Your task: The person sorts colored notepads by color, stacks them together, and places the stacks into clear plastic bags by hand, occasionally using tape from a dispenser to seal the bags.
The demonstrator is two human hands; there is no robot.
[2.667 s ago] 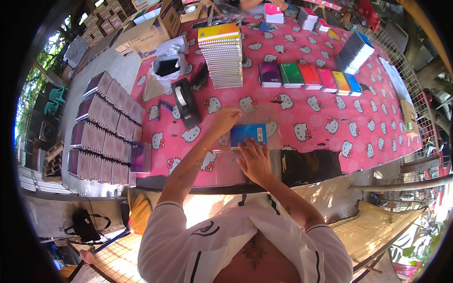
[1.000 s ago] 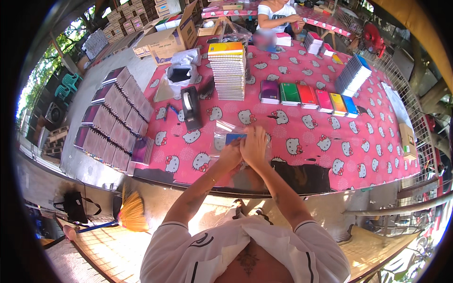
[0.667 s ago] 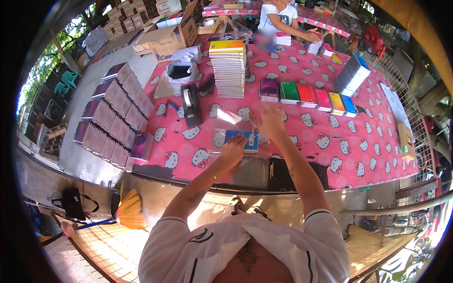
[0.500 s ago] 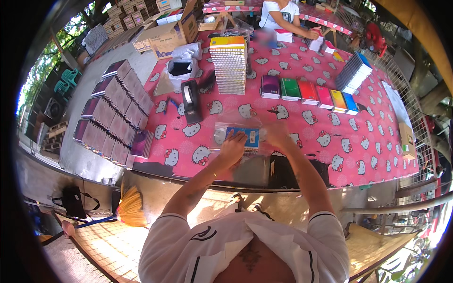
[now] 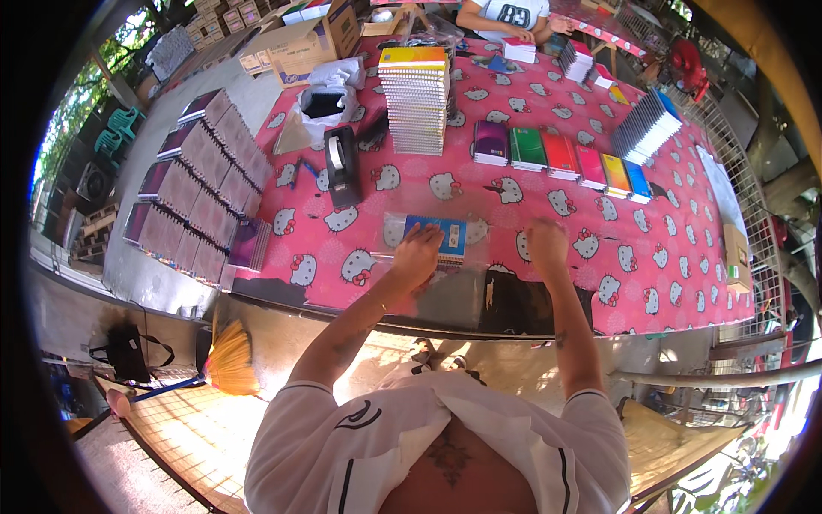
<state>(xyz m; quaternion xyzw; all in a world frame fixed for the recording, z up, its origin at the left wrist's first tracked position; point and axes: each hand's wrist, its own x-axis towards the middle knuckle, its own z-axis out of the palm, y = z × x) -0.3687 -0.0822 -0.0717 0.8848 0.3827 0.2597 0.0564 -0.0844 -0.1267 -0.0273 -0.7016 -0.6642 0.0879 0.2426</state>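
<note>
1. Table (image 5: 548, 103) with pink cartoon-cat cloth, filling centre and upper right of frame, near edge curving across the middle.
2. Grey side surface (image 5: 145, 265) at left of frame, carrying rows of dark purple notebooks (image 5: 193, 184) fanned in overlapping lines.
3. Tall stack of spiral notebooks (image 5: 415, 98) at upper centre, yellow-orange cover on top.
4. Row of coloured notebooks (image 5: 561, 154) right of the stack: purple, green, red, pink, yellow, blue, side by side.
5. Slanted row of dark notebooks (image 5: 646, 124) at upper right, standing on edge.
6. Cardboard box (image 5: 295, 43) at top left of centre; white plastic bag (image 5: 330, 90) just below it.
7. Black tape dispenser (image 5: 342, 163) left of centre, upright on the cloth.
8. Clear plastic sleeve (image 5: 432, 240) flat on the cloth at centre, near table's front edge, with blue notebook (image 5: 438, 236) inside.
9. Left hand (image 5: 417, 254) pressing down on sleeve and lower edge of blue notebook, fingers curled narrow, touching not gripping.
10. Right hand (image 5: 546, 242) right of centre, just beside sleeve's right end, fingers loosely curled; holding anything or not: cannot tell.
11. Other person (image 5: 505, 13) at top edge, white shirt, hands on small stack (image 5: 520, 49) at far side of the table.
12. Orange broom head (image 5: 231, 360) at lower left, below table edge.
</note>
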